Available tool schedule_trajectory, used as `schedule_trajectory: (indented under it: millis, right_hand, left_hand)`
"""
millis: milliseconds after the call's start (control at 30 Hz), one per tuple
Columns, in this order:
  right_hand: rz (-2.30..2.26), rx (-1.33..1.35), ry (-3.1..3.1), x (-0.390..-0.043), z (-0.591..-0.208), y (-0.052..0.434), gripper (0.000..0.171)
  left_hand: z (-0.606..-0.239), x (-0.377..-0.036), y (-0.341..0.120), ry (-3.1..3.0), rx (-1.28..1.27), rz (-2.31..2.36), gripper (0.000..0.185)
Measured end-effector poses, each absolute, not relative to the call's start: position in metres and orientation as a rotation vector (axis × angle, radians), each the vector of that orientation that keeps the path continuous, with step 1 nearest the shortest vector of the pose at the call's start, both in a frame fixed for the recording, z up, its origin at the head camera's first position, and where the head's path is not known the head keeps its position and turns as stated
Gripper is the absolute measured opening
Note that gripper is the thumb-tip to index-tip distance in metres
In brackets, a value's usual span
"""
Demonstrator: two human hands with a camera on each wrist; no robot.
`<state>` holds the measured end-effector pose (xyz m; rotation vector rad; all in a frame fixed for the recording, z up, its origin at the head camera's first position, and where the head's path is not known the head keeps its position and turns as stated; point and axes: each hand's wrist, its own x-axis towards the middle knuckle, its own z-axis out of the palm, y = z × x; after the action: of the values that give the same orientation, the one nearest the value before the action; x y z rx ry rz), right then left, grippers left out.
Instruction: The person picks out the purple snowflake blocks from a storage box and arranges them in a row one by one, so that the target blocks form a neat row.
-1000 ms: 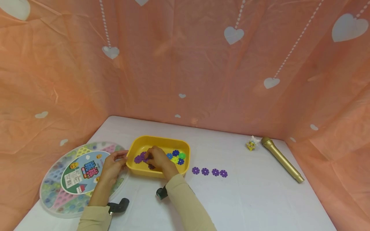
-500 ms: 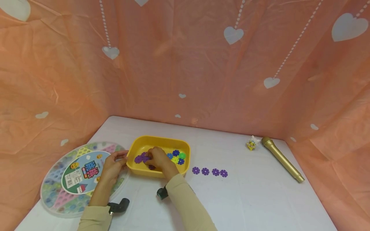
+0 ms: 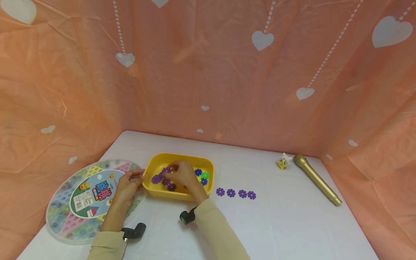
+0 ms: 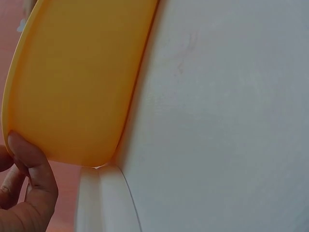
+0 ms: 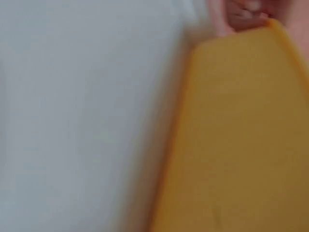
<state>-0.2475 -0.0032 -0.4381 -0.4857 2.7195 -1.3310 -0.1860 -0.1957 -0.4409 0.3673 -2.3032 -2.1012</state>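
My left hand (image 3: 126, 189) grips the left end of a yellow plastic tray (image 3: 178, 195), its thumb (image 4: 29, 154) against the outer wall in the left wrist view. Inside the tray, my right hand (image 3: 183, 177) reaches down with bent fingers among purple snowflake discs (image 3: 156, 179). Its fingertips are at a purple disc (image 3: 167, 170); whether they pinch it I cannot tell. Blue discs (image 3: 198, 172) and a green disc (image 3: 205, 175) lie at the tray's right end, partly behind the hand. The right wrist view is blurred and shows mainly the tray's outer wall (image 5: 236, 125).
Purple discs (image 3: 231, 193) lie in a row right of the tray. A round Chinese checkers box (image 3: 65, 220) is under and beside the left forearm. Toward the back right are a small white-and-yellow figurine (image 3: 284, 161) and a gold microphone (image 3: 318, 180). Orange cloth hangs around the table.
My right hand has shifted right and slightly up inside the tray, uncovering purple discs and covering some discs at right. The left hand stays at the tray's end.
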Motion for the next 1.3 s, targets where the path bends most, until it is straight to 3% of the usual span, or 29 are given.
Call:
schedule_trajectory:
  millis: [333,667,767,967,1300]
  right_hand:
    - [-1.755,-0.654,2.816,-0.243,-0.423,0.076,0.028]
    - [-1.899,-0.575,2.975,-0.217,-0.406,0.169,0.027]
    - [-1.855,-0.510,3.025,-0.205,-0.399,0.195,0.027]
    - [-1.727,-0.337,3.166,-0.205,-0.429,0.253,0.028]
    - [-1.224,-0.181,3.209,-0.181,-0.451,0.301,0.025]
  left_hand:
    - [-0.443,-0.187,-0.196,-2.295,0.365,-2.082,0.038]
    - [-0.442,-0.187,-0.194,-2.296,0.390,-2.090,0.039]
    - [-0.441,-0.187,-0.194,-2.290,0.379,-2.093,0.039]
    - [-0.442,-0.187,-0.195,-2.286,0.366,-2.090,0.038]
    - [-0.442,-0.187,-0.196,-2.290,0.366,-2.095,0.038]
